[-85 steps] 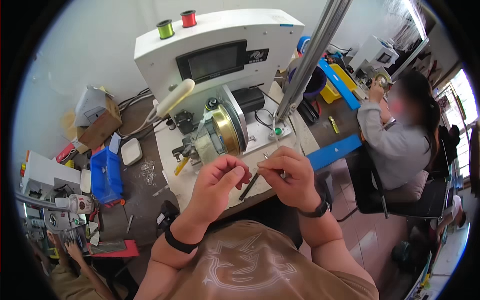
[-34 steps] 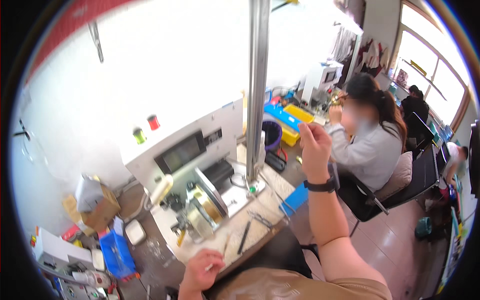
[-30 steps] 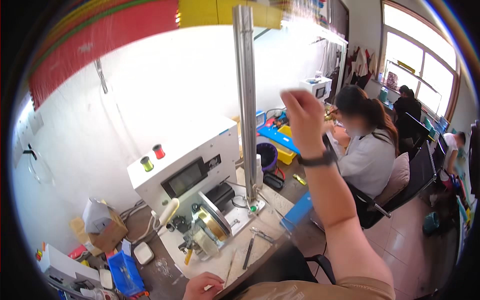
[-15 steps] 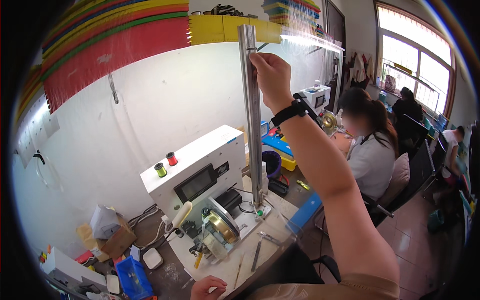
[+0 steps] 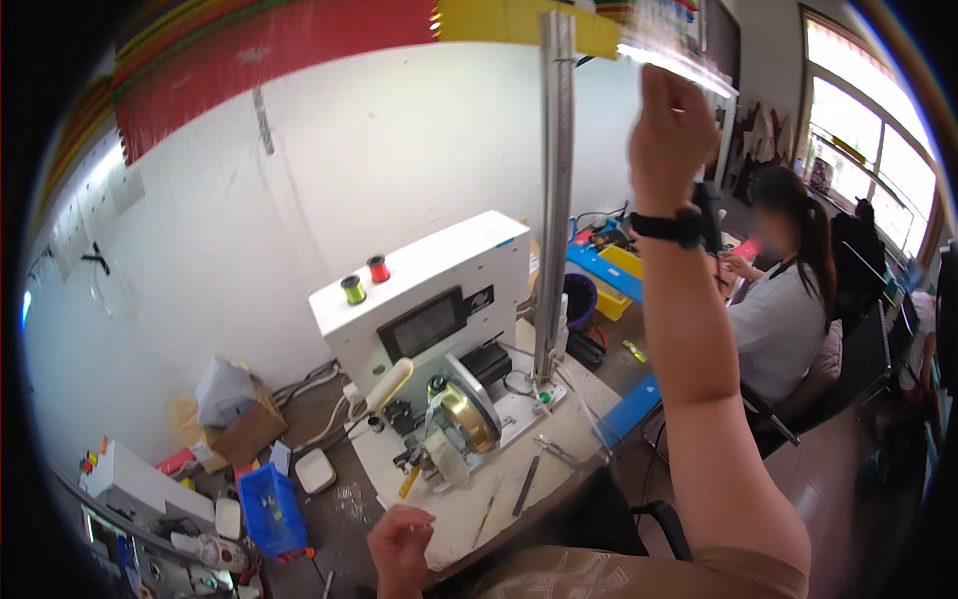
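My right hand (image 5: 675, 135) is raised high, to the right of an upright metal rail (image 5: 555, 200) and apart from it. Its fingers are curled together and a little blurred; whatever they pinch, if anything, is too fine to see. Low in the view, my left hand (image 5: 401, 544) is at the front edge of the white work board (image 5: 479, 529), fingers bent in toward the thumb. Between the hands stands a white machine (image 5: 419, 290) with a dark screen (image 5: 421, 327), a brass-coloured wheel (image 5: 467, 419) and a pale handle (image 5: 390, 385). Green (image 5: 353, 290) and red (image 5: 377, 269) thread spools sit on top.
Tweezers (image 5: 527, 484) and a thin stick (image 5: 488, 511) lie on the board. At left are a blue bin (image 5: 271, 509) and a cardboard box (image 5: 244, 434). Coloured sheets (image 5: 279, 45) hang above. A seated co-worker (image 5: 783, 280) is at right, beyond my arm.
My right hand has left the top of the rail and moved right. My left hand has come further into view. The whole view has shifted, with the machine now further right and higher.
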{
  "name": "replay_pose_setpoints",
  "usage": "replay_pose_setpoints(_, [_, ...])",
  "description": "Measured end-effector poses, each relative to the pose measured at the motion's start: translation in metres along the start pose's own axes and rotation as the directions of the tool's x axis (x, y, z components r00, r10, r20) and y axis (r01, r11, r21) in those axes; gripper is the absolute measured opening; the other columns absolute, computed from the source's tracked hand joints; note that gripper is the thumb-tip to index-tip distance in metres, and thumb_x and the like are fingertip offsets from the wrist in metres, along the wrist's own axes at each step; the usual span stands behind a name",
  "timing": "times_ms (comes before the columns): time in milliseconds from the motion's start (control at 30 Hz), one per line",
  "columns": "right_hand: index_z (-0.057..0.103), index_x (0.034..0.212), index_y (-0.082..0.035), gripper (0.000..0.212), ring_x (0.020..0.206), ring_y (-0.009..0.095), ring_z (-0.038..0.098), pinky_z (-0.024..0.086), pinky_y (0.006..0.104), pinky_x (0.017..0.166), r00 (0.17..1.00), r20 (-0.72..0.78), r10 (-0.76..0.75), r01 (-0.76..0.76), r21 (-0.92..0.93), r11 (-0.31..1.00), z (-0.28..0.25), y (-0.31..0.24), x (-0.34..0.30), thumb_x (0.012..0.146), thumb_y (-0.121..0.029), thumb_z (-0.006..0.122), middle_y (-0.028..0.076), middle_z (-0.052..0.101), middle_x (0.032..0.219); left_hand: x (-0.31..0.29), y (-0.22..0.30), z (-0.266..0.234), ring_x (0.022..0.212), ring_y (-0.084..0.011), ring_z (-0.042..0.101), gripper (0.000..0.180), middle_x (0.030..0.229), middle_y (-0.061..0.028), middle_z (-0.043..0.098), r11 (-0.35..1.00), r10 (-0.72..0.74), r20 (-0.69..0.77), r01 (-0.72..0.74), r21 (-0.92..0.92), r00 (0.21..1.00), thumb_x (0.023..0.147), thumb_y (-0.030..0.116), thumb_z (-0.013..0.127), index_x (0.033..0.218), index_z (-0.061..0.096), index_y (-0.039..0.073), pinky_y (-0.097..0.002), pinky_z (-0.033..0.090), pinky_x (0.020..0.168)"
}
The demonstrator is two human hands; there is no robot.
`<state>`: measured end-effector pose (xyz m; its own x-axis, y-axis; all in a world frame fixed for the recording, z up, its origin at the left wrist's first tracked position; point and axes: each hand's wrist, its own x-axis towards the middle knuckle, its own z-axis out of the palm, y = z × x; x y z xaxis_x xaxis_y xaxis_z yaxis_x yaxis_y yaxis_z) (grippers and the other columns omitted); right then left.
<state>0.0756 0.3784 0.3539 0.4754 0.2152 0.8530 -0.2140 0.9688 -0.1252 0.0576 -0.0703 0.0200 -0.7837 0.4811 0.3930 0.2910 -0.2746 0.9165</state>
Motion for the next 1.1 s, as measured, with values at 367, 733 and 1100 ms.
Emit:
replay_pose_setpoints(367, [0.076, 0.087, -0.003, 0.010, 0.067, 0.018, 0.065, 0.049, 0.0298, 0.059, 0.094, 0.995, 0.045, -0.707, 0.035, 0.706, -0.140, -0.176, -0.144, 0.079, -0.001, 0.082, 0.008, 0.066, 0.079, 0.057, 0.083, 0.042, 0.080, -0.0236, 0.065, 0.013, 0.089, -0.0101, 0.068, 0.688, 0.584, 0.170, -0.595, 0.415, 0.794, 0.080, -0.002, 0.078, 0.086, 0.070, 0.005, -0.0336, 0.049, 0.070])
replay_pose_setpoints(733, [0.075, 0.087, -0.003, 0.009, 0.068, 0.022, 0.064, 0.050, 0.0317, 0.060, -0.036, 0.998, 0.055, -0.787, -0.062, 0.613, -0.169, -0.192, -0.160, 0.080, -0.001, 0.080, 0.009, 0.065, 0.079, 0.050, 0.087, 0.060, 0.076, -0.0194, 0.065, 0.021, 0.088, -0.0029, 0.070, 0.610, 0.565, 0.323, -0.648, 0.457, 0.759, 0.073, 0.000, 0.082, 0.087, 0.070, 0.010, -0.0341, 0.041, 0.070])
replay_pose_setpoints(1100, [0.075, 0.087, -0.004, 0.007, 0.070, 0.022, 0.065, 0.051, 0.0334, 0.062, -0.076, 0.996, 0.056, -0.794, -0.094, 0.601, -0.172, -0.187, -0.167, 0.081, -0.001, 0.079, 0.008, 0.065, 0.079, 0.052, 0.087, 0.064, 0.073, -0.0194, 0.064, 0.021, 0.086, -0.0005, 0.069, 0.575, 0.561, 0.355, -0.661, 0.483, 0.748, 0.073, 0.003, 0.083, 0.087, 0.071, 0.012, -0.0340, 0.040, 0.069])
